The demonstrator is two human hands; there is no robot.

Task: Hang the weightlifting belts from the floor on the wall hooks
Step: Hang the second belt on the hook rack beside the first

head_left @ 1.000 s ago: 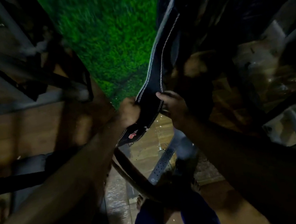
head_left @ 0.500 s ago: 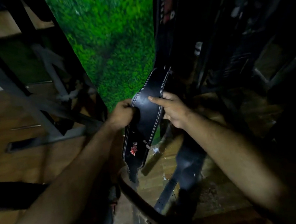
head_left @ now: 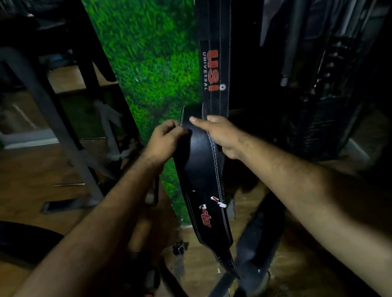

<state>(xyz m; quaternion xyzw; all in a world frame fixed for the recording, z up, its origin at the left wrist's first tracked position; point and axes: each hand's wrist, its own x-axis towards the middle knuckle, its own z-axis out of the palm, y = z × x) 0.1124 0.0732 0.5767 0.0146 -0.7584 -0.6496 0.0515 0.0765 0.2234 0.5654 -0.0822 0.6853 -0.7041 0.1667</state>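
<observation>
Head view shows both hands raising a black belt (head_left: 202, 172) upright against the green wall (head_left: 150, 53), likely so its top can reach a hook, none of which shows. Left hand (head_left: 167, 140) pinches the belt's left edge; right hand (head_left: 221, 134) grips the right edge, thumb across the face. Its tail hangs clear above the floor (head_left: 16, 180), beside a hanging USI belt (head_left: 212, 69).

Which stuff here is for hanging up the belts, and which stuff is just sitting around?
For the job:
- black belt, gripped by the left hand and right hand
- USI belt, already hanging
- belt on the floor

Just around:
- grass wall panel
- grey metal frame
- wooden floor
</observation>
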